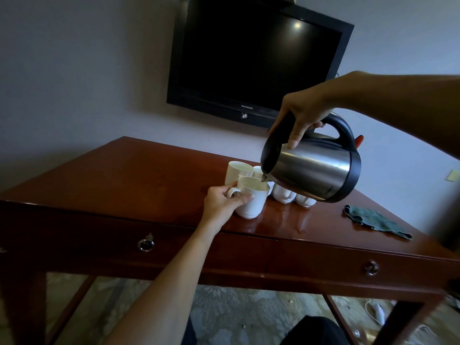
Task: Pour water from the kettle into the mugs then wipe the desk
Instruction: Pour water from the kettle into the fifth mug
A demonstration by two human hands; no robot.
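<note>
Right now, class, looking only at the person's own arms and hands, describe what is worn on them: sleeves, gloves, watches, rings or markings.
Both forearms are bare up to the edge of the picture; no sleeve shows on either. The left hand and right hand wear no gloves. No watch, bracelet or ring is visible on either wrist or on the fingers that show, and no markings can be made out. The light is dim, so fine details could be missed.

A black television [251, 58] hangs on the pale wall [74, 70] above the scene, its screen dark, with the word "Skyworth" on its lower frame. At the front, 2 round metal drawer pulls [146, 244] are visible, 1 at the left and 1 at the right. Below lies a grey patterned carpet [236, 310], and white cables [375, 312] lie on it at the right.
</note>
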